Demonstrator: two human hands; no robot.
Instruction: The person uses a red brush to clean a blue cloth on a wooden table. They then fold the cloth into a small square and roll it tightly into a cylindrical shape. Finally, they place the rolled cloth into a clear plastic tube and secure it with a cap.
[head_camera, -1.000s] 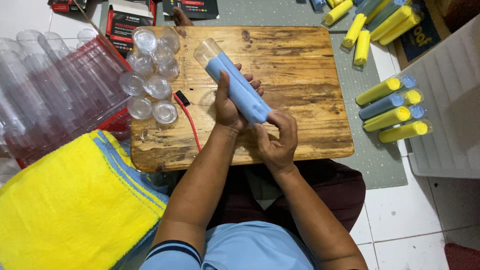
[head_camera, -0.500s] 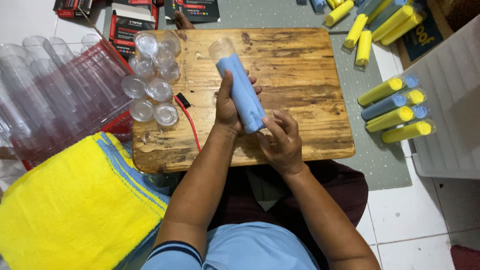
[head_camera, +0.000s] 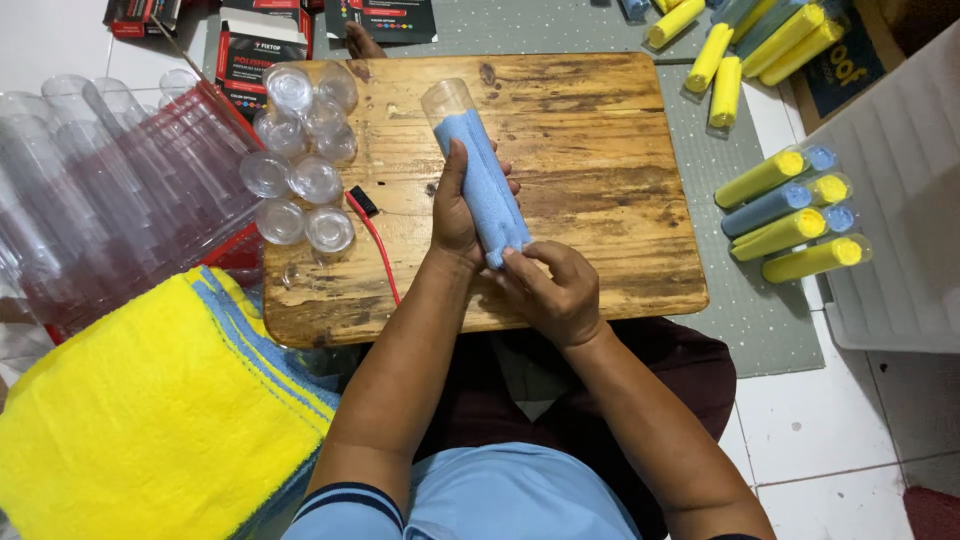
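One clear plastic tube (head_camera: 478, 170) stuffed with a rolled blue cloth (head_camera: 487, 185) lies slanted over the middle of the wooden board (head_camera: 600, 150), and I have it in both hands. My left hand (head_camera: 457, 205) is wrapped around its near half, thumb along the side. My right hand (head_camera: 555, 290) is pinched on the cloth end sticking out at the bottom. Left of the tube, round clear caps (head_camera: 300, 170) cluster on the board beside a red cord (head_camera: 375, 245). Further left stand empty clear tubes (head_camera: 110, 200), with a yellow towel stack (head_camera: 140, 410) below. Filled yellow and blue tubes (head_camera: 790, 215) lie well apart on the right.
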